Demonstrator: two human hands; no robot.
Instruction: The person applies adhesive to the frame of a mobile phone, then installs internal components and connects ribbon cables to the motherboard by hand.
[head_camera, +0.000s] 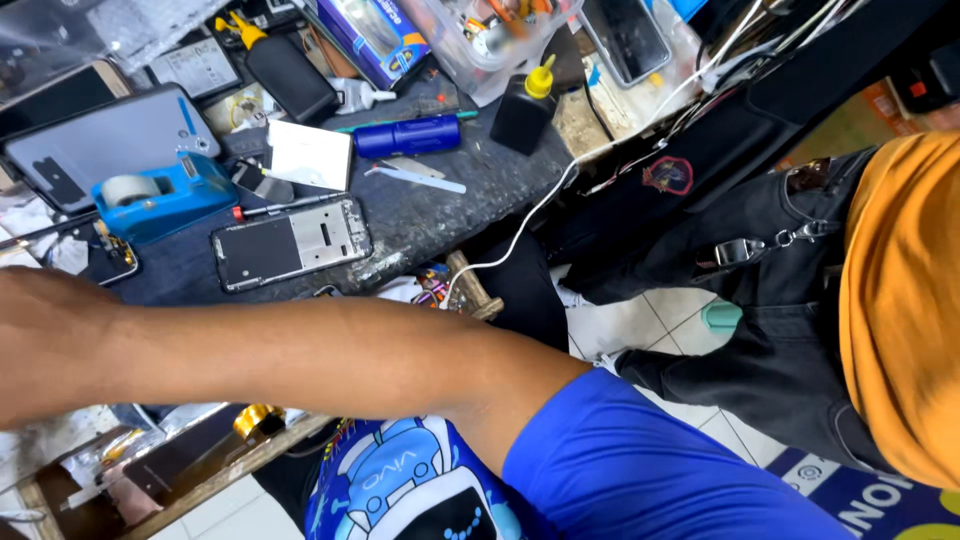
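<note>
Forearm (250, 350) in a blue sleeve stretches leftward across the view, its hand past the frame edge, grip unknowable; opened phone chassis (291, 243) lies just above it on the workbench (430, 215).

Crowded workbench, with little open room

A bare forearm (250, 355) stretched across the near edge of the dark grey worktop (440, 215), blocking reach from below. An opened grey phone frame (290, 243) lay beside a blue tape dispenser (160, 195), with a white card (310, 155) and a blue cylindrical tool (408, 135) behind. A black bottle with a yellow nozzle (525, 108) stood at the right end. The one bare strip ran right of the frame, bordered by a white cable (520, 225).
</note>
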